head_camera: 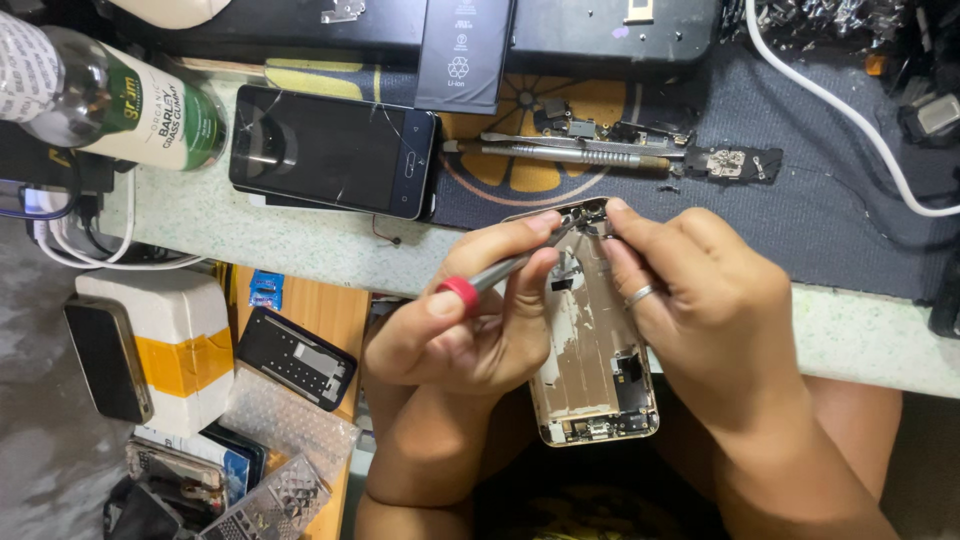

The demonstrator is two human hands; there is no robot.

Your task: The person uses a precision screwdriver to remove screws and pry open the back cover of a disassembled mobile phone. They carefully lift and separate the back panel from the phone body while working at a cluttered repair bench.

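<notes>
basically both hands are meeting at the far end of an opened phone shell (590, 340), which is lying half over the near edge of the table (300, 245), its long axis running from the person's lap up toward the mat (850, 200). far end is resting on the table edge, near end with the port is hanging out over the lap.

left hand (470, 320) is pinching a thin screwdriver (500, 272) between thumb and fingers, red cap (458, 292) pointing back toward the wrist, shaft slanting up and right so the tip is landing at the shell's top corner. right hand (700, 300) is curling over the shell's right side, ringed finger along the edge, fingertips pressing together at that same top corner, just beside the driver tip. cannot tell if they are pinching a small part there or only steadying the frame.

so the work spot is sitting just ahead of both hands, between their fingertips; the left is reaching it through the tool, the right is touching it directly and is nearer.

farther along the mat, a second driver (570, 155) and tweezers are lying crosswise, well apart from the hands. a cracked phone (335, 150) is sitting toward the table's left end, a bottle (120, 100) at its far left corner, a battery (465, 50) by the far edge.
</notes>
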